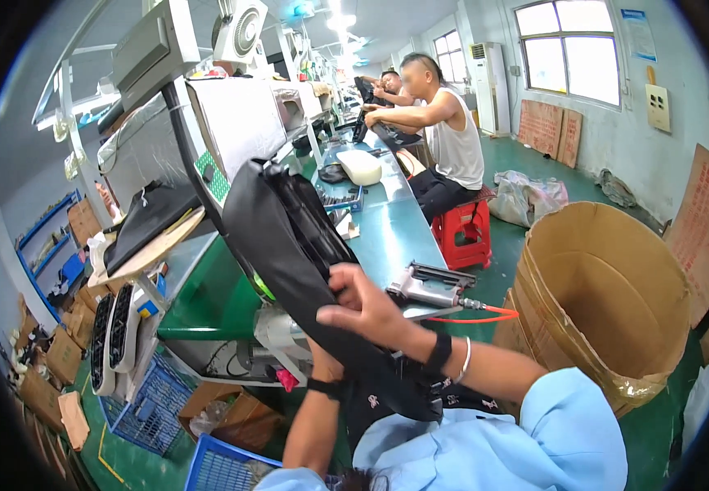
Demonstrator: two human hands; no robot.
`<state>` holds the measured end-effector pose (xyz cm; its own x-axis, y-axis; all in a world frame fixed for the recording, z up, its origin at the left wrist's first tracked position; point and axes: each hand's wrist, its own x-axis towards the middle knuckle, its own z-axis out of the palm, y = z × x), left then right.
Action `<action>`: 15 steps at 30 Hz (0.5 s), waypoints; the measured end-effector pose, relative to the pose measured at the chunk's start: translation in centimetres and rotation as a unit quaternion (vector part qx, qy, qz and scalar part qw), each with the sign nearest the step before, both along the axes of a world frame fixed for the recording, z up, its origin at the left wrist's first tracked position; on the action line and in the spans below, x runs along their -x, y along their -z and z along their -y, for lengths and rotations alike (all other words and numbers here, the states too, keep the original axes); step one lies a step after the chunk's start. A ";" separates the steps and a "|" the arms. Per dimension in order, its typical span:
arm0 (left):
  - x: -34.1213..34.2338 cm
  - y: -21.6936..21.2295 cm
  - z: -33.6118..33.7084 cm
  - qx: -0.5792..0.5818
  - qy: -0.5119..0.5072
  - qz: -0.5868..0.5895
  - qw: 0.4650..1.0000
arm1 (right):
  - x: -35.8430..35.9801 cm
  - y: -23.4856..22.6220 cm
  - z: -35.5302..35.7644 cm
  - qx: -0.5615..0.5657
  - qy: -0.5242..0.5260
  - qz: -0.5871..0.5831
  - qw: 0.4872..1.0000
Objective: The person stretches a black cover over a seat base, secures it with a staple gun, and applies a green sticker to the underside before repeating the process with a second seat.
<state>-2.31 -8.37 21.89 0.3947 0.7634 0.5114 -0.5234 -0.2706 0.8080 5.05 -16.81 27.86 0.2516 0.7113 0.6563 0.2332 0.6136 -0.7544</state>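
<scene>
A long black padded piece [276, 237] with a smooth outer cover slants from my lap up to the left, over the table's near end. Its inner side shows a dark hollow with folds and ribs. My right hand [362, 307] is on its right-hand edge, fingers curled over the edge and the thumb stretched across the cover. Against the underside, lower down, lies my left hand [326, 366]; its fingers are hidden behind the piece. A silver staple gun [428, 285] with an orange air hose [493, 313] lies on the table, just beyond my right hand.
The green-topped table [403, 225] runs away from me, bearing a white rounded part [360, 167] and a small blue tray [342, 199]. A large cardboard bin [608, 286] stands at right. Blue crates [146, 401] sit low left. Beyond, a person [452, 131] sits on a red stool [461, 233].
</scene>
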 end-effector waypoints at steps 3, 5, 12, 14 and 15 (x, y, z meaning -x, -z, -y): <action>0.7 1.0 -1.9 -0.016 0.027 0.010 0.999 | 1.2 3.1 0.8 0.021 0.176 0.190 0.966; 1.0 1.0 -2.1 -0.033 0.064 0.021 0.997 | 1.6 4.0 3.1 0.036 0.112 0.166 0.979; 3.1 3.5 -4.0 -0.028 0.196 0.023 0.980 | 1.3 7.2 7.3 0.039 0.004 0.190 0.981; 3.4 4.3 -4.4 -0.014 0.233 0.023 0.972 | 0.6 8.2 7.9 0.037 -0.057 0.168 0.984; 3.6 4.7 -4.7 -0.005 0.252 0.023 0.967 | 0.4 8.8 7.8 0.019 -0.069 0.162 0.984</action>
